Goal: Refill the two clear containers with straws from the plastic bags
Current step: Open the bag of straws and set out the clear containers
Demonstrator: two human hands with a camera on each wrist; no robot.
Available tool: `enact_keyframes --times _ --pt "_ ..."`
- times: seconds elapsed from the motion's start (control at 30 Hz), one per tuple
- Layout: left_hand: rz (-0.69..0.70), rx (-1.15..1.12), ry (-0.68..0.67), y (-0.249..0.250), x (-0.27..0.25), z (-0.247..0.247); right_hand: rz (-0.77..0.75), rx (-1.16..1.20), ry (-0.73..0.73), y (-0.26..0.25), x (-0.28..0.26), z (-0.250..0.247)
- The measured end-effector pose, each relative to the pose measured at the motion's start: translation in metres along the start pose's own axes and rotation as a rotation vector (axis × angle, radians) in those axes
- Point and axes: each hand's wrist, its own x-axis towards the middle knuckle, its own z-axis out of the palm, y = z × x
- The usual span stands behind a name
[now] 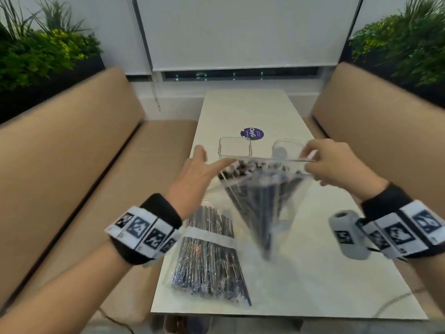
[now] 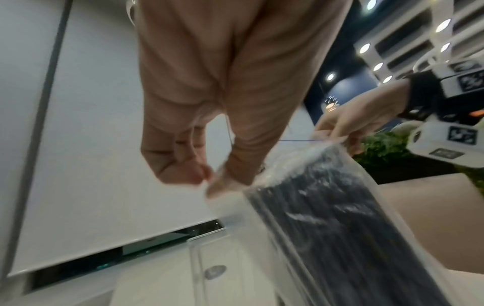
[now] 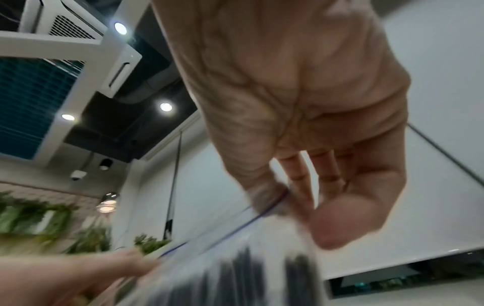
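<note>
We hold a clear zip-top plastic bag of dark straws (image 1: 262, 196) above the pale marble-look table (image 1: 325, 285), its mouth stretched level between our two hands and its blurred lower end hanging toward 6 o'clock. Our left hand (image 1: 195, 174), at 9 o'clock of the bag, pinches the left corner of the mouth; in the left wrist view its fingertips (image 2: 199, 176) close on the thin film. Our right hand (image 1: 334, 162), at 3 o'clock of the bag, grips the opposite corner, and the right wrist view shows its thumb and fingers (image 3: 301, 198) clamped on the edge with the blue seal line. The hands are well apart, the bag spanning the gap. Just beyond the bag's mouth, toward 12 o'clock, stand the two containers: a clear square-sided plastic container (image 1: 235, 147) nearer our left hand and a clear round plastic container (image 1: 286, 148) nearer our right, partly hidden behind the bag's rim. Whether either holds straws we cannot tell. At 7 o'clock of the held bag, under our left wrist, a second clear bag of dark straws with a white band (image 1: 209, 256) lies flat on the table. A round purple sticker (image 1: 251, 134) sits on the tabletop behind the containers. Tan padded benches (image 1: 72, 145) flank the table.
</note>
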Motion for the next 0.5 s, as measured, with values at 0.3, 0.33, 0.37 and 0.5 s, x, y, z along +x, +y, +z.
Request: enact_keyframes --times 0.3,0.33,0.37,0.5 --pt "-0.022 -0.469 -0.064 0.018 -0.01 0.009 -0.09 -0.006 -0.037 0.015 -0.033 0.045" --pt "-0.027 -0.422 -0.049 0.013 -0.012 0.012 -0.058 -0.028 0.015 0.024 -0.033 0.046" --pt "-0.025 -0.35 -0.047 0.011 -0.015 0.013 -0.01 -0.029 0.073 0.033 -0.034 0.045" --pt "0.032 -0.224 -0.143 0.016 -0.021 0.016 0.081 -0.031 0.137 0.046 -0.044 0.051"
